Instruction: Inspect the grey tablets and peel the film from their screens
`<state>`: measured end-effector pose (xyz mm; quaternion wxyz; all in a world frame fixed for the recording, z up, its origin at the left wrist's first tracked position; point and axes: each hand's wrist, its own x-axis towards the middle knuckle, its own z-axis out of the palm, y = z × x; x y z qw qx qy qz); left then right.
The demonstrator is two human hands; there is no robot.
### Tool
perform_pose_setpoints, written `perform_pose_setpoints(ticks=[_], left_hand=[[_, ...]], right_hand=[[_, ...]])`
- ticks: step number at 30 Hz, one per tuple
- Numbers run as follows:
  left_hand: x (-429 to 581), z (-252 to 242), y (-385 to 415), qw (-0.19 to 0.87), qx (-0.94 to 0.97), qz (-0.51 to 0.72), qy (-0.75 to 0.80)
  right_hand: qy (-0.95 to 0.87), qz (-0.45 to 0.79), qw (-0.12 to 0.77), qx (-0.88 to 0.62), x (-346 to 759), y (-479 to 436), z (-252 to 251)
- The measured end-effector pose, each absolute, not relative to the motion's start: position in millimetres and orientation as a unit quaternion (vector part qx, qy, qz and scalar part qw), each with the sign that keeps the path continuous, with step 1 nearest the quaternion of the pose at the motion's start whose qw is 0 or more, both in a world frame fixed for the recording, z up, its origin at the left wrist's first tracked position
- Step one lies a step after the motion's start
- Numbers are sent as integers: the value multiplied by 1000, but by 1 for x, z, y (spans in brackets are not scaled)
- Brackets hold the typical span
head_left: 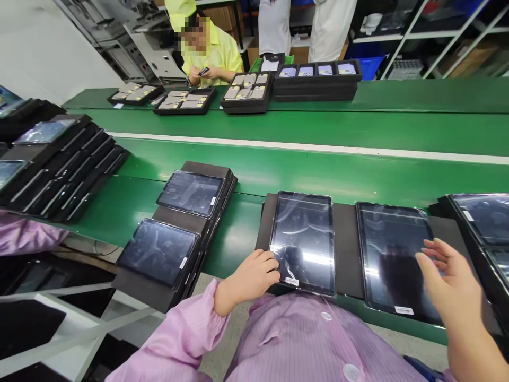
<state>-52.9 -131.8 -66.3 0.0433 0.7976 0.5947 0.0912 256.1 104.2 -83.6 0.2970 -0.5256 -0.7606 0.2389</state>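
Left hand (254, 273) – fingers curled together, tips set on the near left corner of the left tablet (304, 239). Whether the edge is actually clamped cannot be told; only contact is seen. A white label (291, 281) is noted on the glass just right of those fingertips.

Right hand (449, 276) – fingers spread apart, nothing held. It is carried just above the near right part of the right tablet (393, 254), and its shadow is thrown on the dark screen under the palm.

Both tablets are laid flat, screens up, side by side on a black tray (345, 239); a bare strip of tray is left between the two hands. The tray is placed at the near edge of the green conveyor belt (318, 170), which runs on beyond the fingers.

Well off to the left of the left hand, two more tablets are seen on a stack of black trays (212, 225). Far across the belt, a seated co-worker in yellow (222, 50) is seen behind trays of small parts (246, 93).
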Motion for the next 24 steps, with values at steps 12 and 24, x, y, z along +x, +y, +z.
perform_pose_setpoints(ticks=[12, 24], left_hand=[[-126, -91, -116, 111, 219, 568, 786], [-79, -75, -140, 263, 165, 702, 641]], right_hand=[[-819, 306, 293, -386, 214, 74, -85], [-618, 655, 227, -370, 158, 58, -80]])
